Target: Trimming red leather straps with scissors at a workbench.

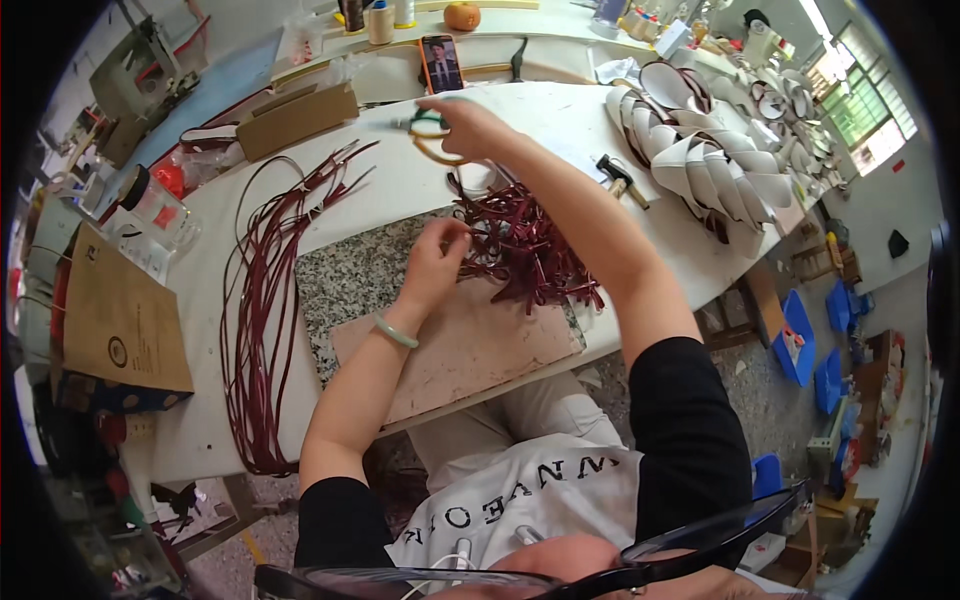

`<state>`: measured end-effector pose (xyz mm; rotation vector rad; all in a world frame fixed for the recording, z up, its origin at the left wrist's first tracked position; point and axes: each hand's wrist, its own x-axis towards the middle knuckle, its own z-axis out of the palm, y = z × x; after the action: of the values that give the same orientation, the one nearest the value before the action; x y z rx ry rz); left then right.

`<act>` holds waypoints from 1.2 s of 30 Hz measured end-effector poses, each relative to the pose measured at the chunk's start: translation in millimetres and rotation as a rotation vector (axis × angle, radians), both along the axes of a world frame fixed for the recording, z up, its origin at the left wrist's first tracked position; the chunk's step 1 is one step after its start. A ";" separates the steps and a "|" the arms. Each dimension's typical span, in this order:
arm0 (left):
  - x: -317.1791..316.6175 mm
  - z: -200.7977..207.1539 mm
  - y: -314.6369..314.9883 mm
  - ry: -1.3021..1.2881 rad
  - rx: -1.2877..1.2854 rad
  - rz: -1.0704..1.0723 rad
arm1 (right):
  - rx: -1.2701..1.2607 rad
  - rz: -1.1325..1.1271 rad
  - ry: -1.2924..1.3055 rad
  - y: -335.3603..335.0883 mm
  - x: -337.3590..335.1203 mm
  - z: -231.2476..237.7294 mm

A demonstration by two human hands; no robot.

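Note:
My right hand reaches far across the white table and grips a pair of scissors with tan and green handles. My left hand pinches a dark red strap at the edge of a tangled pile of short dark red straps. That pile lies on a grey granite slab, partly covered by a tan board. A green bangle circles my left wrist.
A bundle of long dark red cords loops down the table's left side. White curved shoe parts are stacked at the right, with a hammer beside them. A phone leans at the back. A brown envelope and a jar sit left.

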<state>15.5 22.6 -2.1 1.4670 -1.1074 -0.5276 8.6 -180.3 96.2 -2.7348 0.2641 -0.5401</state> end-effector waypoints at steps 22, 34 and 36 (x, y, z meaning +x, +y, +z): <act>25.3 36.4 16.0 -0.823 0.272 0.148 | 1.557 -0.143 -0.194 113.5 -352.6 -38.2; -153.7 72.7 61.6 0.544 0.339 -0.500 | 1.268 -0.105 -0.279 149.6 -335.5 -41.0; -164.9 74.6 68.8 0.436 0.463 -0.577 | 1.305 -0.094 -0.297 157.3 -331.1 -43.0</act>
<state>-149.4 91.4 72.5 1.3015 -1.0853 -1.5152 -322.5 -23.0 53.2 -1.3727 0.4560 -0.5137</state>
